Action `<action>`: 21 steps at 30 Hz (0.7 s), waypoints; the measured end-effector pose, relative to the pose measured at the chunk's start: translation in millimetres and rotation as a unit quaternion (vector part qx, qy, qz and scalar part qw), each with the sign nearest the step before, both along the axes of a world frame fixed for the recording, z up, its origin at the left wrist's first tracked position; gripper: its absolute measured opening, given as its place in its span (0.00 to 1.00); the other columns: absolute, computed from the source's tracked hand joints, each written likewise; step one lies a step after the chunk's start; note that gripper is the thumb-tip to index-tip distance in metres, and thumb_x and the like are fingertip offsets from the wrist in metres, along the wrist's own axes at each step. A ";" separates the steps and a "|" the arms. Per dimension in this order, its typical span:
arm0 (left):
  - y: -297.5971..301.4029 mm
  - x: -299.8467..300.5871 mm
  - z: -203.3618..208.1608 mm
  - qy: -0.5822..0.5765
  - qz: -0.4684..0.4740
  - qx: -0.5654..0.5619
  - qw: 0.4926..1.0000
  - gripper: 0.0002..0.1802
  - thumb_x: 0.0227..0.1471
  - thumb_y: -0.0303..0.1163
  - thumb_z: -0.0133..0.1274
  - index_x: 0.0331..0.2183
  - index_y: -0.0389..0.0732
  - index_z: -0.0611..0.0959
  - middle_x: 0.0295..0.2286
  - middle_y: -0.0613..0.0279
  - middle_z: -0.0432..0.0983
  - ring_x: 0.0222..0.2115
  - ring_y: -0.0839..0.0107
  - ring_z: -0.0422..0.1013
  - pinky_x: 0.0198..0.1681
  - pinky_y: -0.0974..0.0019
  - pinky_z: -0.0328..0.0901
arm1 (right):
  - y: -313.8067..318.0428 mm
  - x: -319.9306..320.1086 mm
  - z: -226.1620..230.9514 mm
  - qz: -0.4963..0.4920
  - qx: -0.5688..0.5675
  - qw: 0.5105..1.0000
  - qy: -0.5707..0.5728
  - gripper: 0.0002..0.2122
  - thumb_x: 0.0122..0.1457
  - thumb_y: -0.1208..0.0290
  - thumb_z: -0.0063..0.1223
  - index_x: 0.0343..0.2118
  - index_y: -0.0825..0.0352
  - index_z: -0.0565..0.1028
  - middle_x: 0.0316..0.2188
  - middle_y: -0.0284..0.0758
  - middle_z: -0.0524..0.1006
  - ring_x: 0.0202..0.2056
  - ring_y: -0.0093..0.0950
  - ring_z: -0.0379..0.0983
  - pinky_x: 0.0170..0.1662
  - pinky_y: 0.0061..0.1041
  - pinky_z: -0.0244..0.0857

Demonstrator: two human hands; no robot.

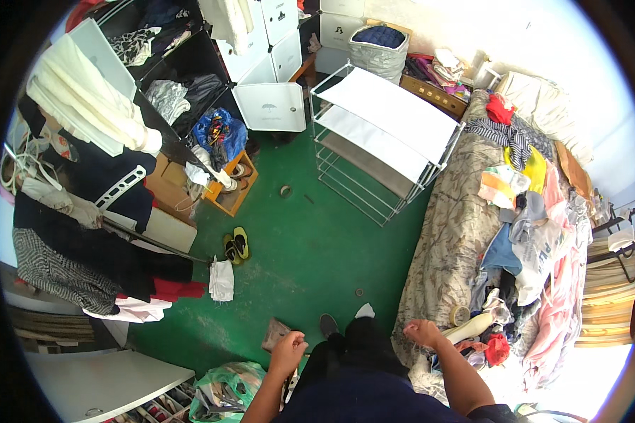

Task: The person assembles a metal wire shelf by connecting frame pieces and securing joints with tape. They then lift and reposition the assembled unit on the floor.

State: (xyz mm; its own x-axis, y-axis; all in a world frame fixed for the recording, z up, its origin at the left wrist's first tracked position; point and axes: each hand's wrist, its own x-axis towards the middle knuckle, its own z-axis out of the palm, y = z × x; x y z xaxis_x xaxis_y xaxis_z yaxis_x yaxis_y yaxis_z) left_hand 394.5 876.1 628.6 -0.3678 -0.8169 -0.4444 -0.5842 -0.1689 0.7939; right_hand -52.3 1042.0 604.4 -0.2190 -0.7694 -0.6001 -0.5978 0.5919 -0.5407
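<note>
Starting at the left, a rack of hanging clothes (85,204) is seen, with dark and striped garments draped over its rail. Just below it, a white cloth (221,280) lies on the green floor (310,240), near a pair of yellow-green sandals (236,245). Lower down, a green plastic bag (226,388) is found at the picture's bottom edge. The left hand (291,348) is held loosely curled above the floor, nothing being gripped in it; a brown flat item (275,333) lies just beside it. Further back, a white shelf frame (381,141) stands between wardrobe and bed. The right hand (421,331) is closed into a fist at the edge of the patterned bedspread (451,233); whether anything is clasped cannot be told. Near it, a roll of tape (460,314) rests beside a heap of mixed clothes (536,233).
</note>
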 end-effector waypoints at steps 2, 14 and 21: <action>-14.3 -10.3 11.1 -0.003 0.004 -0.014 1.000 0.17 0.55 0.31 0.63 0.46 0.36 0.83 0.38 0.53 0.84 0.39 0.60 0.81 0.46 0.60 0.74 | -2.8 -9.5 -0.9 -0.002 -0.003 1.000 0.016 0.16 0.62 0.54 0.61 0.41 0.63 0.85 0.33 0.44 0.85 0.37 0.37 0.84 0.43 0.36 0.76; -142.6 -124.6 14.2 -0.032 -0.074 -0.051 0.995 0.16 0.55 0.29 0.63 0.45 0.37 0.83 0.38 0.53 0.83 0.39 0.59 0.80 0.44 0.59 0.73 | -152.0 -147.4 26.0 -0.301 -0.107 0.929 -0.187 0.16 0.69 0.61 0.58 0.50 0.69 0.80 0.36 0.33 0.83 0.35 0.22 0.79 0.38 0.24 0.73; -253.5 -275.1 37.8 -0.035 -0.095 -0.019 0.995 0.18 0.56 0.30 0.62 0.48 0.37 0.83 0.41 0.54 0.83 0.40 0.63 0.79 0.44 0.61 0.74 | -295.9 -280.5 41.4 -0.490 -0.222 0.793 -0.287 0.27 0.71 0.51 0.55 0.60 0.71 0.73 0.48 0.39 0.81 0.46 0.29 0.78 0.46 0.30 0.73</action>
State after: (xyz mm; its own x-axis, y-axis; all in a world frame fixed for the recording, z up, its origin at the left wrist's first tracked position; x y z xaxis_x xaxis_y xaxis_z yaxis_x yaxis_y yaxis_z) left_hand 119.4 622.6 666.4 -0.4858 -0.7526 -0.4446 -0.6567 -0.0215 0.7538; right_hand -332.8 746.0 645.8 -0.6311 -0.5620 -0.5347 0.4511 0.2948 -0.8424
